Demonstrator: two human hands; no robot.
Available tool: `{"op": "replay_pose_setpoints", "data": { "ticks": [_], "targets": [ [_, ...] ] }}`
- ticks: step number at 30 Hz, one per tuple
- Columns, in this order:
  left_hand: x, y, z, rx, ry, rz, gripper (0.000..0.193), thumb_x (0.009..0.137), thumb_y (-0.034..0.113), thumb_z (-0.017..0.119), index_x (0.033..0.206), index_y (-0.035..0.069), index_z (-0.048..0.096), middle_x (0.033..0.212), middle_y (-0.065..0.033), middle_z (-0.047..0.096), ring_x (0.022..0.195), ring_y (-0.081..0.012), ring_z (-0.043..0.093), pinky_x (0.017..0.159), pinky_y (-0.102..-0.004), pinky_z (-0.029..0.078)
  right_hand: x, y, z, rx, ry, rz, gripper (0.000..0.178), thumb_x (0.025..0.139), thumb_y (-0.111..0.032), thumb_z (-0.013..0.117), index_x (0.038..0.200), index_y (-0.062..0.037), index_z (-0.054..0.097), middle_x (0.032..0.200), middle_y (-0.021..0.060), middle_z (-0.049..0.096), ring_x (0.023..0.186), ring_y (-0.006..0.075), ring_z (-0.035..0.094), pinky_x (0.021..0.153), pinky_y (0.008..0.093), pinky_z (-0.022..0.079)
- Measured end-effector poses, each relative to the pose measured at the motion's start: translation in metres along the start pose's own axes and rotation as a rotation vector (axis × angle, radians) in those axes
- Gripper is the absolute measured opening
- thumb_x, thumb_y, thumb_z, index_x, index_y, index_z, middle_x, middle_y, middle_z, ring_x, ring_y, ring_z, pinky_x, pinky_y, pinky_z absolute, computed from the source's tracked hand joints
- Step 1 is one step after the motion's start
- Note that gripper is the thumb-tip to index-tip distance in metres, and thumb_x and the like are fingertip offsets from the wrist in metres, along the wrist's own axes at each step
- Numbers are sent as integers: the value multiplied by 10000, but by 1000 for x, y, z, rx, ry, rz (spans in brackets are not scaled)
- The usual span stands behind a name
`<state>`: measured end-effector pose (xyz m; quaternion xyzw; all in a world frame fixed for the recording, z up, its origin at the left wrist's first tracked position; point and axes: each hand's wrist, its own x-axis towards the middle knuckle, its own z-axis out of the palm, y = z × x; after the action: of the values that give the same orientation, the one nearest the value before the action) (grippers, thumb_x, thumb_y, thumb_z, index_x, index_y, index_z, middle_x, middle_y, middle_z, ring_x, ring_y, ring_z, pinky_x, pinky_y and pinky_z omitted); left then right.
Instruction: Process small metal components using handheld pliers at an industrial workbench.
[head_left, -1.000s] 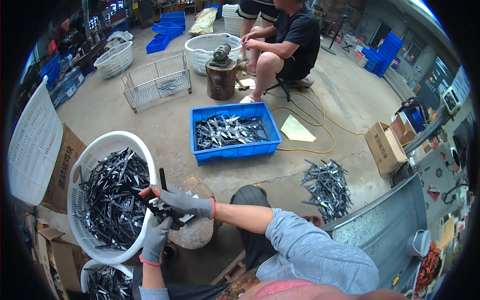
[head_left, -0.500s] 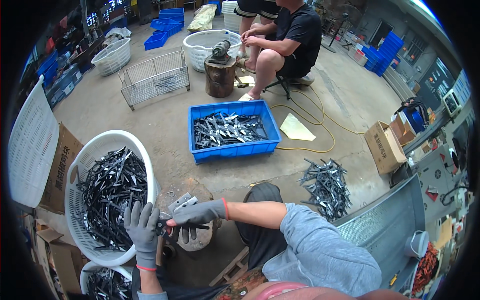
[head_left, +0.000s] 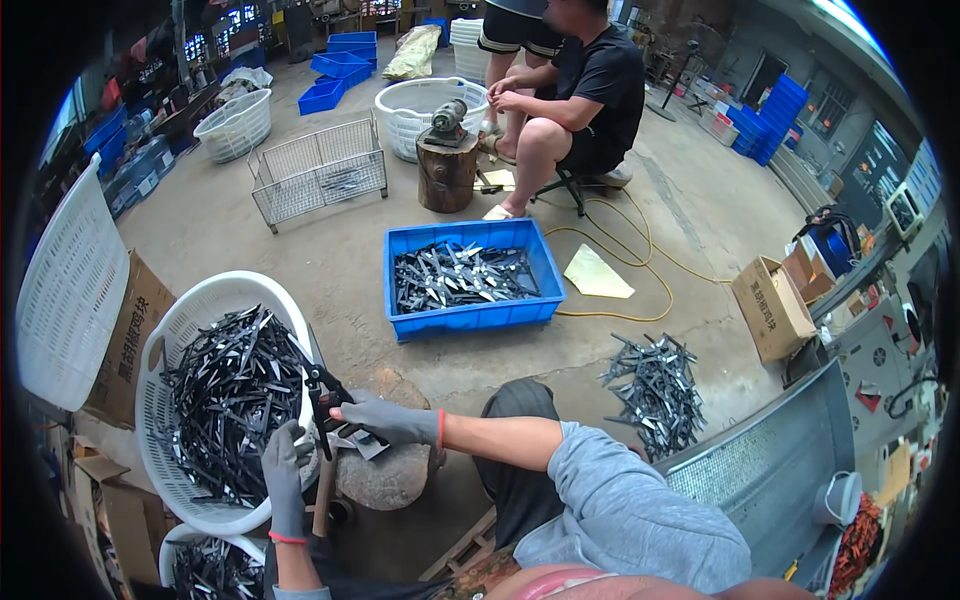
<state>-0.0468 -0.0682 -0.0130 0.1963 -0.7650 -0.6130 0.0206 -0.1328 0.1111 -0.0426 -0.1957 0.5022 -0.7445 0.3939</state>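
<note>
Black metal makes up the little tool [head_left: 325, 392] that both gloved hands are working on. It looks like a pair of shears or pliers with two dark handles. It sits at the left edge of a round wooden stump [head_left: 385, 470], right beside the rim of a big white basket [head_left: 160, 345].

The right hand [head_left: 385, 420] wears a grey glove and is closed over the tool from the right side. The left hand [head_left: 283, 470] also wears a grey glove. Its fingers curl up against the tool from below, and it seems to hold the bottom part. A wooden handle [head_left: 322, 497] hangs down by the stump's left side, just under that hand.

The white basket is full of dark metal pieces [head_left: 230, 400], all jumbled. A second basket [head_left: 205, 570] with more dark pieces peeks in near the bottom edge of the view.

Farther off on the concrete floor stands a blue crate [head_left: 470, 315] with more black pieces in it. A loose heap of the same pieces [head_left: 655, 390] lies on the floor to the right. A wire cage basket [head_left: 320, 180] stands beyond the crate. Another person [head_left: 575, 100] sits on a stool by a second stump [head_left: 447, 170] with a small machine on top. A brown box [head_left: 770, 310] sits at the right.
</note>
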Motion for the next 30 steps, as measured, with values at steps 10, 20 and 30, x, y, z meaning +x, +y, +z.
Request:
{"op": "replay_pose_setpoints", "data": {
  "ticks": [10, 20, 30],
  "targets": [
    [-24, 8, 24, -272, -281, 55, 408, 934, 365, 404, 764, 12, 517, 501, -28, 462, 387, -104, 441, 387, -224, 392, -13, -39, 14, 199, -150, -176, 457, 901, -309, 490, 1266, -48, 403, 1177, 68, 510, 1032, 143, 515, 869, 297, 419],
    [-29, 13, 32, -182, -262, 68, 416, 937, 381, 384, 740, 30, 490, 439, -41, 437, 324, -134, 412, 328, -242, 348, -30, -51, 33, 430, -290, -117, 453, 916, -335, 449, 1273, -60, 406, 1149, 61, 525, 1093, 164, 486, 974, 334, 349],
    [-23, 4, 100, -205, -90, 235, 400, 949, 381, 356, 787, 42, 491, 506, 2, 398, 323, -79, 352, 284, -230, 280, -16, -43, 27, 144, 375, -198, 253, 849, -311, 560, 772, -72, 524, 616, -5, 503, 544, 77, 475, 496, 230, 386]
  ]
}}
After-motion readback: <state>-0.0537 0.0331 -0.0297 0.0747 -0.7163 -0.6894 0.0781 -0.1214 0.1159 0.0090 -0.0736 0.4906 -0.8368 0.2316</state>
